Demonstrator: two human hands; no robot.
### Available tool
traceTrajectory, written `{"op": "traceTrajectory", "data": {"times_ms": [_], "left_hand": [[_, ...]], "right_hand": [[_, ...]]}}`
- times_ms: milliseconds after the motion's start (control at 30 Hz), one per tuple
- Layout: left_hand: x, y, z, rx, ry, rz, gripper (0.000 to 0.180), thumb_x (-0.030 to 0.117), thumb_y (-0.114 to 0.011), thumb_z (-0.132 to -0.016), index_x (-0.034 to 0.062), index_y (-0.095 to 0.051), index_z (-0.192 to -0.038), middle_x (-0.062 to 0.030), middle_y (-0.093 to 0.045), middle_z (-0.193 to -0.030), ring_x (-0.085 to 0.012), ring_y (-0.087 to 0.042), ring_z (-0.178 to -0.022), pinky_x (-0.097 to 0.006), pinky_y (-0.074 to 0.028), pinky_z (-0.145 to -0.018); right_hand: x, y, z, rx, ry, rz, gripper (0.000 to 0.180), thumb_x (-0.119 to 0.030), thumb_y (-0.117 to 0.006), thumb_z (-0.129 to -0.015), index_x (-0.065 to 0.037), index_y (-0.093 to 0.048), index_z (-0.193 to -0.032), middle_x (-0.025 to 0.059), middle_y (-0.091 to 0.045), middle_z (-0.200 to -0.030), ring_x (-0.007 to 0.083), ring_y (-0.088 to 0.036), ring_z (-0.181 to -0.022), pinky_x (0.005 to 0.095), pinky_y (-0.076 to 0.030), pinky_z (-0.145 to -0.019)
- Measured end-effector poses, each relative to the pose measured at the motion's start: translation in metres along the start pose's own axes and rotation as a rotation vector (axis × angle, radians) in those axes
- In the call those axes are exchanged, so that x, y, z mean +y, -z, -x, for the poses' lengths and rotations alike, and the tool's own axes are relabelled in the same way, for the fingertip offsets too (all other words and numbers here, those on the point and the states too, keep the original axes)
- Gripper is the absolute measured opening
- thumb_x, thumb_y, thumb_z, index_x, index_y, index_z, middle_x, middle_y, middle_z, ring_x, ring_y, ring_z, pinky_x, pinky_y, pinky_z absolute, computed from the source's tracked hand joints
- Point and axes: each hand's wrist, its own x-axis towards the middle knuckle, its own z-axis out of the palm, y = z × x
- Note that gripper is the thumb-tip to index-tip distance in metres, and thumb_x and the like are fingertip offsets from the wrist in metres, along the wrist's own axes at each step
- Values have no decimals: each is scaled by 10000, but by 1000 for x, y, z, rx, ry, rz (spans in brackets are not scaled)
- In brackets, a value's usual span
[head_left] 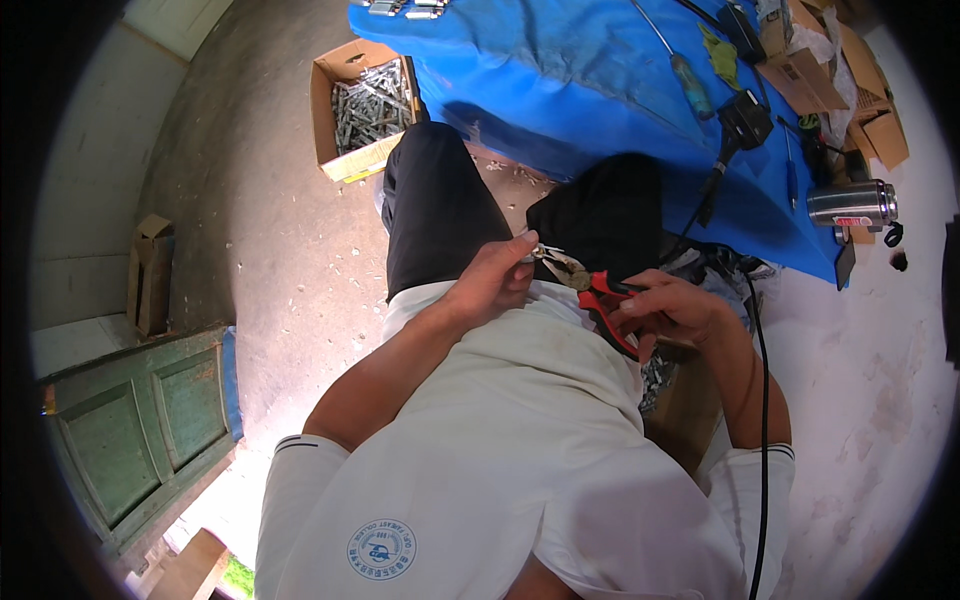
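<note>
Over my lap, my left hand [500, 270] pinches a small shiny metal part [541, 251] between thumb and fingers. The part is too small for me to name its kind. My right hand [668, 308] is wrapped round the red and black handles of a pair of pliers [610, 312]. The pliers' jaws [570, 273] point left and meet the metal part, close to my left fingertips. Whether the jaws are clamped on it I cannot make out.
A cardboard box [322, 110] of metal pieces stands beyond my left knee. On the blue-covered table [560, 70] lie a screwdriver [690, 85] and a black plug-like device [745, 120]. A steel flask [852, 204] is at the right. A black cable [765, 420] runs beside my right arm.
</note>
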Motion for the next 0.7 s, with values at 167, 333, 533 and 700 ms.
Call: {"op": "traceTrajectory", "data": {"times_ms": [167,333,533,700], "left_hand": [[0,1,1,-1,6,-8,477,501,-549,-919,135,-407,-648,43,-307,-580,-53,-229,-480,-217,-180,-438],[1,0,0,-2,17,-21,478,501,-536,-923,136,-398,-646,49,-296,-582,-57,-220,-486,-228,-170,-442],[-1,4,-1,-24,34,45,426,482,-553,-922,136,-427,-708,43,-318,-595,-53,-228,-479,-216,-178,-432],[-2,4,-3,7,50,95,383,462,-553,-926,141,-428,-759,43,-326,-605,-51,-227,-479,-213,-181,-431]], "right_hand": [[6,4,-5,-15,16,-28,367,-131,-614,-858,105,-551,-1132,181,-662,-921,230,-683,-759,326,-597,-495],[8,4,-5,-29,17,-71,342,-124,-599,-859,91,-560,-1122,176,-666,-898,220,-678,-676,300,-581,-463],[1,-3,-1,-12,17,-6,415,-149,-596,-849,100,-559,-1180,139,-669,-834,140,-621,-548,233,-523,-428],[6,3,-7,-58,30,65,448,-227,-570,-876,96,-572,-1187,96,-674,-833,85,-526,-482,197,-418,-424]]}}
